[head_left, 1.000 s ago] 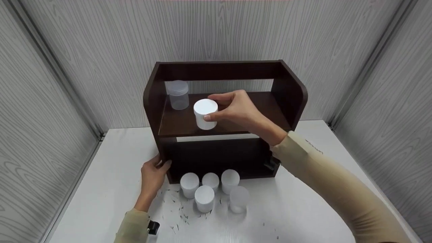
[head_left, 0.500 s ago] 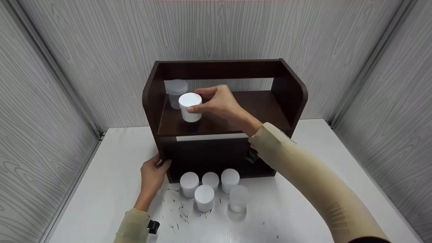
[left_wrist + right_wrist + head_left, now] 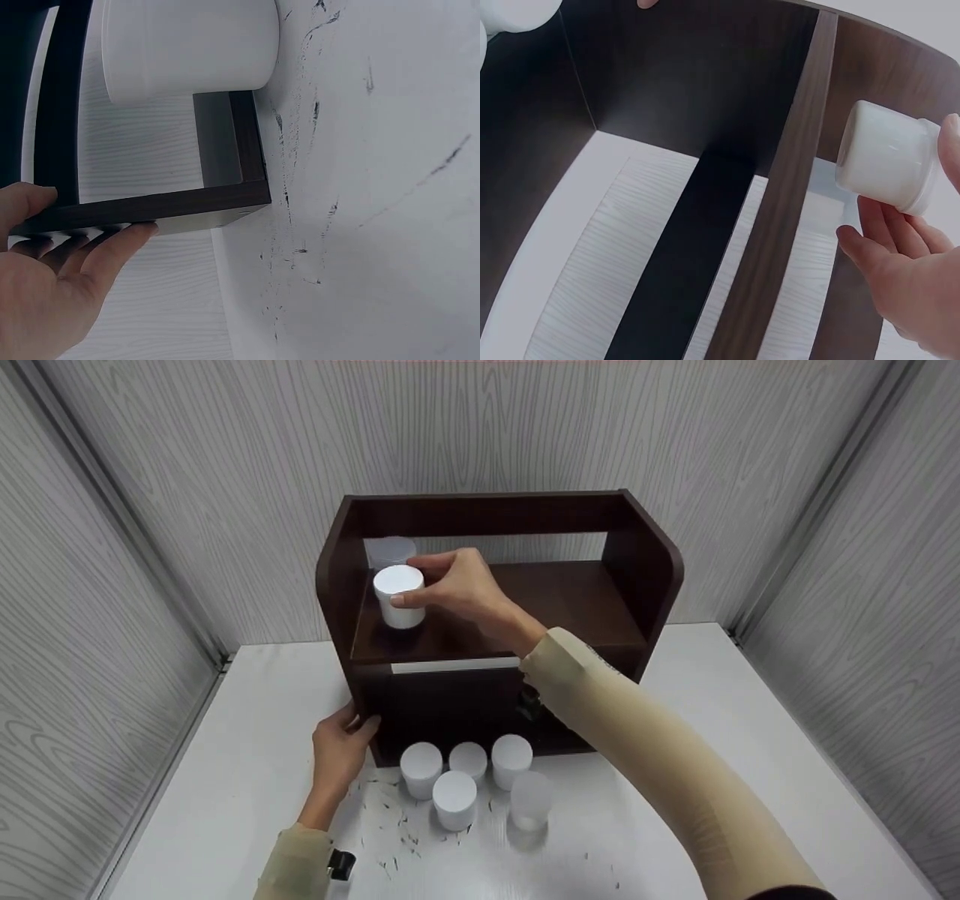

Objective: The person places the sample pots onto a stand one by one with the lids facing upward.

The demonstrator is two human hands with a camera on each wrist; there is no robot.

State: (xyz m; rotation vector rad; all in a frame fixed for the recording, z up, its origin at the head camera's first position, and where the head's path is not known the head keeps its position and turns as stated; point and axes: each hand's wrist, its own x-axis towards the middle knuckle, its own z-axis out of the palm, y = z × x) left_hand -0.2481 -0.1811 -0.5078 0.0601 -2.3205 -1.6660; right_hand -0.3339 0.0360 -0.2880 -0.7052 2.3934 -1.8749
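My right hand (image 3: pixel 466 589) pinches a white lidded jar (image 3: pixel 400 580) between thumb and fingers, over the left part of the upper shelf board. In the right wrist view the white jar (image 3: pixel 881 154) appears just beyond the board's edge; whether its base touches the board I cannot tell. Behind it, partly hidden, a clear frosted jar (image 3: pixel 394 549) stands in the back left corner. Low on the left side, my left hand (image 3: pixel 341 750) grips the dark wooden shelf unit (image 3: pixel 487 508) by its side panel (image 3: pixel 150 206), thumb on one face and fingers on the other.
In front of the unit stand several white jars (image 3: pixel 454 793) and one translucent jar (image 3: pixel 530 796), grouped on the white table (image 3: pixel 225 780). Dark scuff marks lie around them. Wood-grain walls (image 3: pixel 480 427) enclose the back and both sides.
My right hand has carried the white jar leftward and a little farther back, so it now covers much of the clear jar. My left hand has stayed on the panel.
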